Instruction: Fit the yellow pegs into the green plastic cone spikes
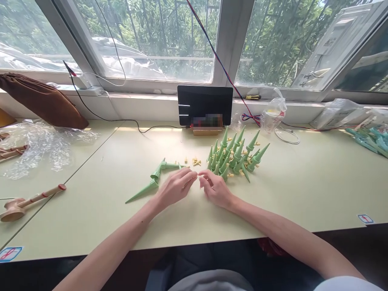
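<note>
My left hand (178,184) is closed over the table, its fingers pressed together. Whatever it grips is hidden, though a bit of green plastic shows just behind its knuckles. Close beside it, my right hand (216,189) has curled fingers, the fingertips nearly meeting those of the left; anything pinched there is too small to make out. Left of my hands lie a few loose green cone-shaped spikes (142,191). A cluster of upright green spikes (238,152) with small yellow valves stands just beyond my right hand. Small yellow valve pieces (196,162) lie in front of my fingertips.
A dark tablet (205,104) leans at the back on a cardboard stand (207,132). Wooden kendamas (39,198) and clear plastic wrap (54,149) lie at left, below a brown bag (39,99). A plastic-bagged cup (273,117) and teal pieces (371,139) are at right.
</note>
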`<state>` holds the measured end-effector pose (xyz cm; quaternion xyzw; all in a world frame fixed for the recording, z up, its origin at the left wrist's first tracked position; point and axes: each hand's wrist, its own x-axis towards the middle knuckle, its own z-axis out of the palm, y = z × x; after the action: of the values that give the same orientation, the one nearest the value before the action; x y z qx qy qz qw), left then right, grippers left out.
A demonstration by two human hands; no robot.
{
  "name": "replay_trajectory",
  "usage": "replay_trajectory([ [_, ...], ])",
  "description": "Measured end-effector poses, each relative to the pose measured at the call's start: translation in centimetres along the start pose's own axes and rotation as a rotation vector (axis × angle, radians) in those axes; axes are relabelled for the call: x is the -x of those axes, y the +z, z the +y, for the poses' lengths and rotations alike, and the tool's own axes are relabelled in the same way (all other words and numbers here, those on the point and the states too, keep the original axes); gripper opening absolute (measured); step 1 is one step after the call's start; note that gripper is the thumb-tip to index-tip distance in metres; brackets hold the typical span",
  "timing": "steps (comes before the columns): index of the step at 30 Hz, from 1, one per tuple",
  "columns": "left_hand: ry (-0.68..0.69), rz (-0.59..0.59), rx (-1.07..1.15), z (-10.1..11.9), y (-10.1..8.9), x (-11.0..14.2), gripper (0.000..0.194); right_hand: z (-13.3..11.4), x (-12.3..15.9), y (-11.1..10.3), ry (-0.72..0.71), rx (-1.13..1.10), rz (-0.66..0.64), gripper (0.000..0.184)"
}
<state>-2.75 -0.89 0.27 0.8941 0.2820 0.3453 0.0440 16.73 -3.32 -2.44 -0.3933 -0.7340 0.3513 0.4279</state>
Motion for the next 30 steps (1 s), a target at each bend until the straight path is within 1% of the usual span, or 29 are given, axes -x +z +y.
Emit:
replay_trajectory([
  [2, -0.029, 0.025, 0.054, 0.4, 0.4, 0.3, 0.014, -0.1, 0.0, -0.1, 0.001, -0.011, -0.006, 0.028],
  [5, -0.027, 0.009, 0.090, 0.8, 0.7, 0.4, 0.014, -0.4, -0.1, -0.1, -0.022, -0.002, -0.026, 0.030],
  [10, -0.044, 0.016, 0.136, 0.9, 0.8, 0.5, 0.012, -0.5, 0.0, -0.1, -0.043, -0.020, -0.029, 0.028],
  [14, -0.055, 0.022, 0.141, 1.0, 0.7, 0.6, 0.010, -0.2, 0.1, 0.0, -0.041, -0.030, -0.025, 0.027],
  [17, -0.067, 0.004, 0.134, 1.1, 0.4, 0.6, 0.010, -0.1, 0.2, 0.0, -0.045, -0.033, -0.024, 0.027],
  [21, -0.045, -0.013, 0.159, 1.1, -0.1, 0.6, 0.016, -0.2, 0.2, 0.0, -0.040, -0.044, -0.011, 0.025],
  [23, -0.040, 0.006, 0.154, 0.9, -0.3, 0.7, 0.018, -0.3, 0.2, 0.0, -0.036, -0.046, 0.000, 0.023],
  [25, -0.064, 0.046, 0.122, 0.7, -0.3, 0.7, 0.015, -0.3, 0.1, 0.0, -0.036, -0.044, 0.000, 0.023],
  [27, -0.132, 0.102, 0.075, 0.5, -0.3, 0.8, 0.011, -0.2, 0.1, 0.0, -0.040, -0.040, -0.004, 0.022],
  [30, -0.273, 0.200, 0.019, 0.1, -0.2, 0.8, 0.015, -0.1, 0.2, 0.1, -0.049, -0.029, 0.004, 0.018],
])
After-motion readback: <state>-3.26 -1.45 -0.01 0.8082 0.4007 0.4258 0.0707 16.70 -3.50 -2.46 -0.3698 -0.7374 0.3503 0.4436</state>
